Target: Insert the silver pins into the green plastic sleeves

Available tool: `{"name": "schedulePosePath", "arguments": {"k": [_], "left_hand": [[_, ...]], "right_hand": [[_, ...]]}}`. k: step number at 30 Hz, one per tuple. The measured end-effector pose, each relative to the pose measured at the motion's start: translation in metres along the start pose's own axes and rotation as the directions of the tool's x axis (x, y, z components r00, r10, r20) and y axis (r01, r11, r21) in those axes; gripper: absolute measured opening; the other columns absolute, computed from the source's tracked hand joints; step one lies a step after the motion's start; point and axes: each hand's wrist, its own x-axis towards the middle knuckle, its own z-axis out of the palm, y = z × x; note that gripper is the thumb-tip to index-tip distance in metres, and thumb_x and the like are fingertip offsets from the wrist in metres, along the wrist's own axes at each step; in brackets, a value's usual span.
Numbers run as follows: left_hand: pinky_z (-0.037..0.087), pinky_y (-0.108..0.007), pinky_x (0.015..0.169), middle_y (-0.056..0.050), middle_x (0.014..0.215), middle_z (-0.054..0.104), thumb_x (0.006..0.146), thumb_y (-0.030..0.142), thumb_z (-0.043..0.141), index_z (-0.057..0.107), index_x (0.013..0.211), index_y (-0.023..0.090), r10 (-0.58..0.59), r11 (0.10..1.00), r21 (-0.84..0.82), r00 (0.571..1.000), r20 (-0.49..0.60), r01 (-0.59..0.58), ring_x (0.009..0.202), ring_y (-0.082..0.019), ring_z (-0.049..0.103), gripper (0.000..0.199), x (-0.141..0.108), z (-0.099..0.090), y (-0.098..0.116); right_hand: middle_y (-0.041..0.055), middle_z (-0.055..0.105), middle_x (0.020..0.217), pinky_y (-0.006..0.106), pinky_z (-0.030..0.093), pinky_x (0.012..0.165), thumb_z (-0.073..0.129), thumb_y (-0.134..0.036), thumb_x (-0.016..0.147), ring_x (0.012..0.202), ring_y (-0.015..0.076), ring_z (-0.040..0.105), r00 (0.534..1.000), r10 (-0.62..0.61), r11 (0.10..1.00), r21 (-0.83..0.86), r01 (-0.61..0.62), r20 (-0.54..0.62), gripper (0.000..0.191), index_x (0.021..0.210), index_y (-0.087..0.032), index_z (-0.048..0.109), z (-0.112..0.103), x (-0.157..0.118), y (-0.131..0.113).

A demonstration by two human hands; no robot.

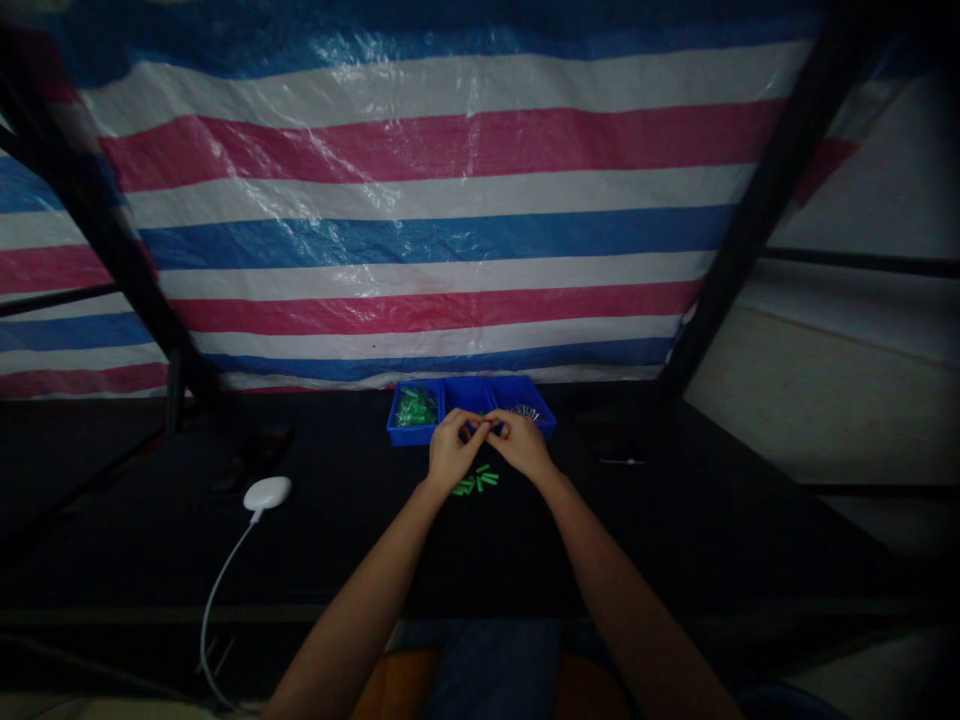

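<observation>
Both hands meet in front of a blue divided tray (412, 436), fingertips pinched together. My left hand (452, 449) and my right hand (519, 441) are closed at the same spot; whatever sits between the fingers is too small to make out. Green pieces in clear wrapping (416, 406) fill the tray's left compartment. Small shiny silvery parts (527, 411) lie in the right one, partly covered by my right hand. Below the hands, several short green strips (486, 477) are scattered on the black table (510, 560).
A white rounded device (268, 492) with a white cable (212, 600) lies on the left of the table. Toward the right is a dark flat object (615, 440), perhaps a phone. Behind stands a striped plastic sheet (450, 240) between dark frame posts (750, 210).
</observation>
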Motion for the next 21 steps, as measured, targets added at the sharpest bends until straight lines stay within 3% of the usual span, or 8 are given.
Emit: {"name": "schedulePosePath", "arguments": {"k": [7, 14, 21], "left_hand": [[0.041, -0.023, 0.058, -0.003, 0.083, 0.059, 0.084, 0.035, 0.051, 0.063, 0.086, 0.017, -0.031, 1.0, 0.0, 1.0, -0.003, 0.031, 0.064, -0.011, 0.052, 0.021, 0.0, -0.001, 0.001], [0.043, -0.024, 0.061, -0.004, 0.083, 0.064, 0.083, 0.035, 0.05, 0.064, 0.088, 0.016, -0.127, 0.987, -0.106, 0.99, -0.058, 0.12, 0.066, -0.012, 0.054, 0.024, 0.004, 0.002, -0.009], [0.044, -0.025, 0.057, -0.005, 0.08, 0.067, 0.083, 0.034, 0.05, 0.065, 0.092, 0.015, -0.167, 0.975, -0.141, 0.985, 0.046, 0.172, 0.063, -0.014, 0.056, 0.026, 0.004, 0.006, -0.014]], "right_hand": [[0.0007, 0.066, 0.074, 0.022, 0.035, 0.048, 0.057, -0.028, 0.074, 0.048, 0.0101, 0.048, 1.0, 0.009, 0.999, 0.041, -0.009, -0.011, 0.016, 0.087, -0.021, 0.065, 0.002, 0.001, 0.006], [0.0027, 0.063, 0.08, 0.021, 0.039, 0.043, 0.054, -0.036, 0.077, 0.046, 0.0089, 0.048, 0.999, 0.036, 0.971, 0.237, -0.028, -0.026, 0.023, 0.091, -0.018, 0.061, 0.007, 0.004, 0.014], [0.0027, 0.059, 0.083, 0.02, 0.039, 0.039, 0.053, -0.039, 0.078, 0.046, 0.0077, 0.049, 0.998, 0.048, 0.929, 0.369, -0.034, -0.028, 0.026, 0.092, -0.017, 0.058, 0.006, 0.004, 0.009]]}}
